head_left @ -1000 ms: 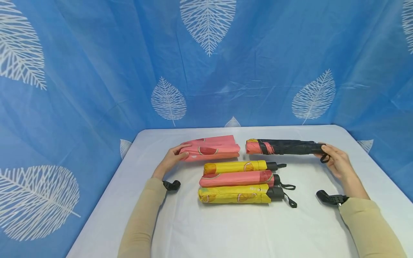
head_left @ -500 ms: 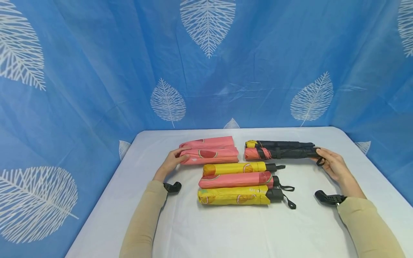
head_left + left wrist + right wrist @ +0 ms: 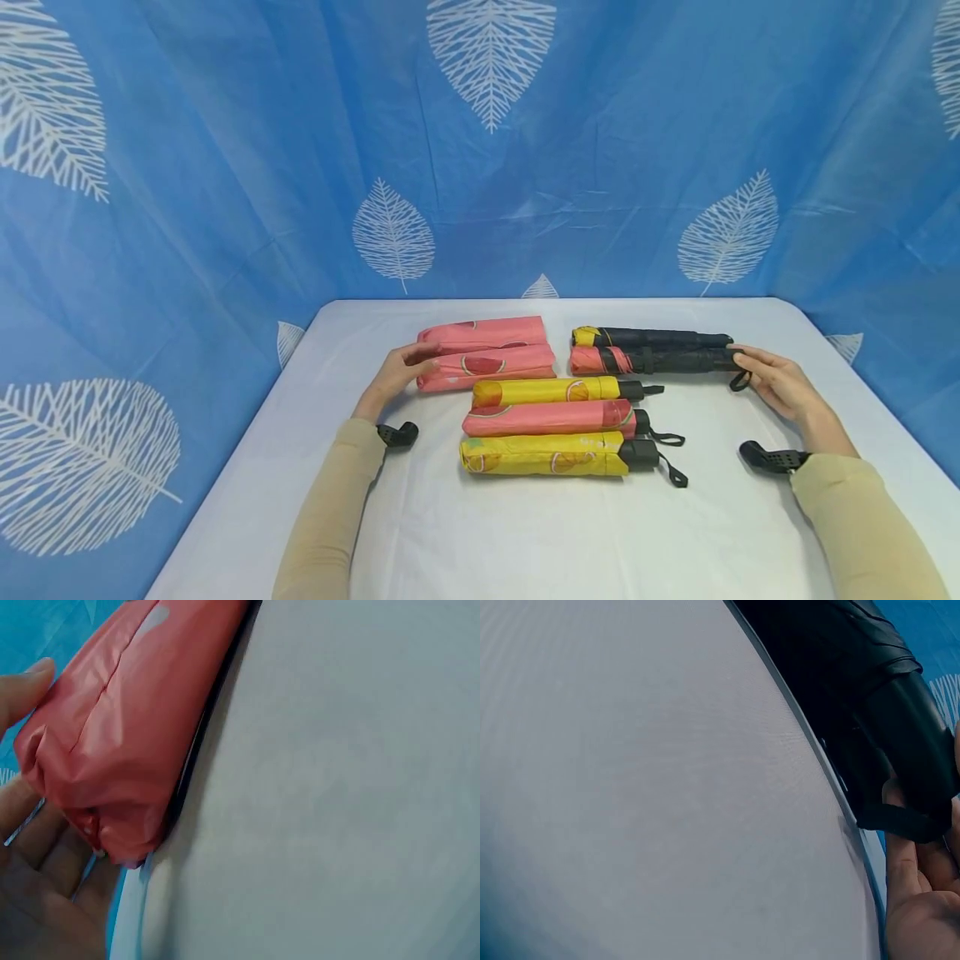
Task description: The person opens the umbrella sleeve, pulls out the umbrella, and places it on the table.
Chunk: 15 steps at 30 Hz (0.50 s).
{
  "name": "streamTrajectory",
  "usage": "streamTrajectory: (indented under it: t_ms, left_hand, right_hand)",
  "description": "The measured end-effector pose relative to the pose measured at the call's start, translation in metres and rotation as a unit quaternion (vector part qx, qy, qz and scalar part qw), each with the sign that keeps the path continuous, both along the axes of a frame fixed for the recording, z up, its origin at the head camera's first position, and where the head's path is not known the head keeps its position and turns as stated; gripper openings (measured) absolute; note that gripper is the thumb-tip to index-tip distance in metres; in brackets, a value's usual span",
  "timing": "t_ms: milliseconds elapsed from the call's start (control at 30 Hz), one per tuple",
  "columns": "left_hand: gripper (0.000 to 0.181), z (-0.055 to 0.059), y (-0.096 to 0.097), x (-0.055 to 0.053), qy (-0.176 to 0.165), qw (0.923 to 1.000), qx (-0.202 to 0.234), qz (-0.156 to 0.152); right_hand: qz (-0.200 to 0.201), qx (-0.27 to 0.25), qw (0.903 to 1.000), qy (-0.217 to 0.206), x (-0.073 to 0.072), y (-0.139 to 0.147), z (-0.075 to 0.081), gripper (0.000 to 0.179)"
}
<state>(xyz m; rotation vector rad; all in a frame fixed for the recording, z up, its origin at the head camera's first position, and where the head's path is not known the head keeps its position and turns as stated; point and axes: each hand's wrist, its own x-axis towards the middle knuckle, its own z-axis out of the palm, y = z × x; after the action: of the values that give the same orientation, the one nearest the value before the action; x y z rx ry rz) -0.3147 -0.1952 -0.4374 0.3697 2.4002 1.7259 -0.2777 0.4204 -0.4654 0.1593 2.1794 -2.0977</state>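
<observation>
My left hand (image 3: 392, 373) is at the left end of a pink watermelon-print umbrella sleeve (image 3: 487, 368), its thumb along one side and its fingers nearly straight on the other. In the left wrist view that sleeve (image 3: 127, 727) looks puffy, with a dark lower edge. Behind it lies a second pink sleeve (image 3: 487, 332). On the right, my right hand (image 3: 780, 385) pinches the handle end of a black folded umbrella (image 3: 675, 360) with a pink tip. Its wrist strap (image 3: 904, 822) hangs by the fingers in the right wrist view. Directly behind lies a black, yellow-tipped umbrella (image 3: 660, 337).
Three sleeved folded umbrellas lie stacked in rows mid-table: yellow (image 3: 543, 390), pink (image 3: 551, 417) and yellow (image 3: 540, 455), handles to the right. The white tabletop (image 3: 525, 533) ends at a blue leaf-print curtain (image 3: 600, 150).
The near pink sleeve and pink-tipped umbrella have come down and towards me, each now in front of its partner. The left fingers have loosened; the yellow-tipped umbrella shows more.
</observation>
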Motion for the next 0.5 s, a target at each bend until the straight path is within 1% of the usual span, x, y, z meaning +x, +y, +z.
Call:
streamTrajectory:
  t_ms: [67,133,167,233,300,367,433,500]
  left_hand:
    - [0.049,-0.003,-0.004,-0.004,-0.003,0.9999,0.004,0.011]
    - [0.050,-0.005,-0.007,-0.007,0.009,0.9997,0.005,0.020]
    - [0.050,-0.005,-0.008,-0.009,0.021,0.9995,0.003,0.022]
    - [0.050,-0.002,-0.008,-0.010,0.045,0.9987,0.006,0.025]
    - [0.048,0.002,-0.008,-0.011,0.063,0.9977,0.012,0.021]
    - [0.048,0.006,-0.005,-0.011,0.073,0.9973,0.008,0.011]
    - [0.048,0.010,0.000,-0.008,0.072,0.9973,0.007,-0.010]
    - [0.047,0.018,0.007,-0.001,0.075,0.9965,0.002,-0.037]
  right_hand:
    - [-0.004,0.021,0.9997,-0.012,-0.001,-0.001,-0.001,0.025]
    - [-0.006,0.036,0.9992,-0.016,-0.002,-0.001,-0.002,0.027]
    - [-0.007,0.040,0.9990,-0.016,-0.003,-0.001,-0.002,0.027]
    - [-0.003,0.049,0.9986,-0.020,-0.004,-0.001,-0.003,0.037]
    - [0.002,0.071,0.9972,-0.022,-0.007,-0.002,-0.003,0.050]
    - [0.003,0.091,0.9954,-0.030,-0.009,-0.002,-0.003,0.062]
    - [0.003,0.115,0.9927,-0.037,-0.011,-0.003,-0.004,0.070]
    - [-0.002,0.133,0.9904,-0.038,-0.012,-0.004,-0.004,0.075]
